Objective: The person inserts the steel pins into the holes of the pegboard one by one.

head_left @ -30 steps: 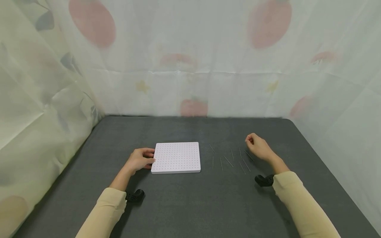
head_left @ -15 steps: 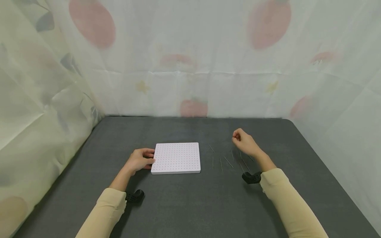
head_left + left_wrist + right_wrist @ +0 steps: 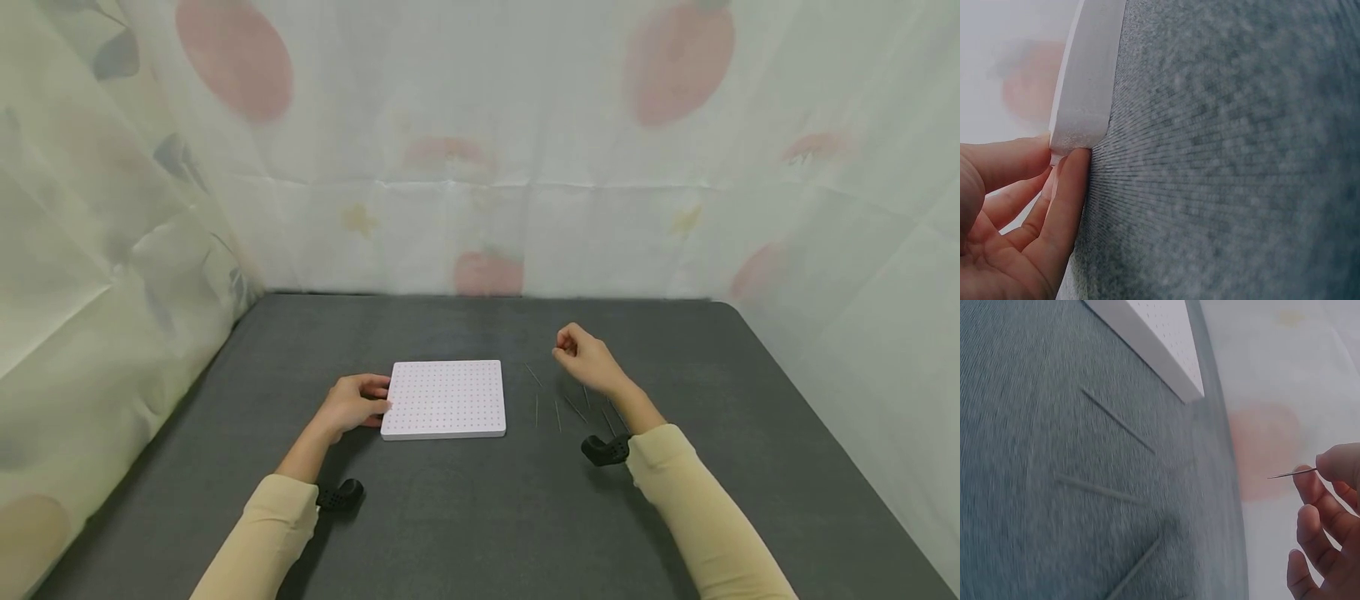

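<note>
Right hand [image 3: 588, 364] pinches a thin pin [image 3: 1285, 475] between thumb and finger, raised above the desk [image 3: 465, 517]. Left hand [image 3: 351, 406] grips the side of the white board [image 3: 446, 400], flat on the desk; loose pins [image 3: 1117, 419] lie to its right. Assessed risk: small contact could let the pin slip; slack left hold, board shift.

board [image 3: 444, 400]: white, dotted grid | tabletop [image 3: 465, 517]: dark grey | sleeves [image 3: 262, 525]: cream | curtain [image 3: 562, 158]: white, pink shapes, yellow stars
</note>
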`<state>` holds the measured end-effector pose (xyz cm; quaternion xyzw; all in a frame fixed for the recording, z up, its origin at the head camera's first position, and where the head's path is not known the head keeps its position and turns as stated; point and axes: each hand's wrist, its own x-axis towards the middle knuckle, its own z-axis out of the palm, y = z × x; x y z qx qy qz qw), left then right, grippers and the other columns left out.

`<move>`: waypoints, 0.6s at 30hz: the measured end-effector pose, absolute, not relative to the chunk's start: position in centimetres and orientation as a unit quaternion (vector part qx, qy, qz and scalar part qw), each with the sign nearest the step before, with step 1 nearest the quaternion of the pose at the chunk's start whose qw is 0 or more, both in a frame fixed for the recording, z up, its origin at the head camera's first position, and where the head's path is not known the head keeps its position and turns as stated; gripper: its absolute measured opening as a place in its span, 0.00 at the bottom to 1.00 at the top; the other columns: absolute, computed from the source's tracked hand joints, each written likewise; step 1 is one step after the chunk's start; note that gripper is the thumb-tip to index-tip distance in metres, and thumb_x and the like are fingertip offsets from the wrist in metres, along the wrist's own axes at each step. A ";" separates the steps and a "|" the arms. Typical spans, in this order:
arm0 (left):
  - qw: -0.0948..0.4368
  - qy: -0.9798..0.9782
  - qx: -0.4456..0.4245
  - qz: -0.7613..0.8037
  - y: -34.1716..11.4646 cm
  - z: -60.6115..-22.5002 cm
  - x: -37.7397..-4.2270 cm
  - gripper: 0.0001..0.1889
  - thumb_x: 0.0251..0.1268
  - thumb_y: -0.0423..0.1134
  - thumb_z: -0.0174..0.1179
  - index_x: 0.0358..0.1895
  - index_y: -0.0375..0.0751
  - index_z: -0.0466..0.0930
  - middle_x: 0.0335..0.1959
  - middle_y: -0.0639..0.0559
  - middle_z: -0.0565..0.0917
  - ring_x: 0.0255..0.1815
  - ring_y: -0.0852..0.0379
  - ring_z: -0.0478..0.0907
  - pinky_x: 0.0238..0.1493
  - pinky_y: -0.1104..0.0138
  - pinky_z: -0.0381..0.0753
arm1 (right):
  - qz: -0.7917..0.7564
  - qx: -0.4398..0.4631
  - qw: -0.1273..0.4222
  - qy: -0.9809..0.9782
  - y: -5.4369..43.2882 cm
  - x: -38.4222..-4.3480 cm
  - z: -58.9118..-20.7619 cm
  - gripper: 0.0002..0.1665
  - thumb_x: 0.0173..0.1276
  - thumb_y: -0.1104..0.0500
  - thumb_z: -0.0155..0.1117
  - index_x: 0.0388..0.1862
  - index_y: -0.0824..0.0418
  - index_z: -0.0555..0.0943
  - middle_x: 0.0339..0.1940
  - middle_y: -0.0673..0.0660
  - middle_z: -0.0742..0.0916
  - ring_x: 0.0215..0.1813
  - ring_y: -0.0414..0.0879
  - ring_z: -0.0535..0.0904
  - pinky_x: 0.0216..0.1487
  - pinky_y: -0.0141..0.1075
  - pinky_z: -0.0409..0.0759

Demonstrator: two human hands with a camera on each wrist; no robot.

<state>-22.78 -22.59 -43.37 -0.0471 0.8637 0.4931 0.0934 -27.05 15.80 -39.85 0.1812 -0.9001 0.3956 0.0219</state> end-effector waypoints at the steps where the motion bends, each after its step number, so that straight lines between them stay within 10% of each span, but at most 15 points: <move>1: 0.094 0.864 -0.047 0.493 -22.6 -43.4 -22.8 0.25 0.57 0.28 0.61 0.60 0.33 0.69 0.50 0.36 0.76 0.37 0.54 0.80 0.34 0.62 0.84 | 0.396 0.183 0.022 -0.900 15.5 -27.1 -39.8 0.06 0.67 0.60 0.54 0.40 0.59 0.69 0.33 0.54 0.78 0.34 0.45 0.72 0.32 0.35 0.71; 18: 0.089 0.869 -0.045 0.485 -22.6 -43.3 -22.7 0.25 0.56 0.28 0.62 0.59 0.32 0.70 0.48 0.37 0.76 0.37 0.54 0.80 0.34 0.62 0.84 | 0.407 0.189 0.046 -0.892 11.1 -27.1 -40.3 0.04 0.65 0.58 0.58 0.36 0.55 0.73 0.31 0.51 0.81 0.31 0.43 0.72 0.30 0.34 0.70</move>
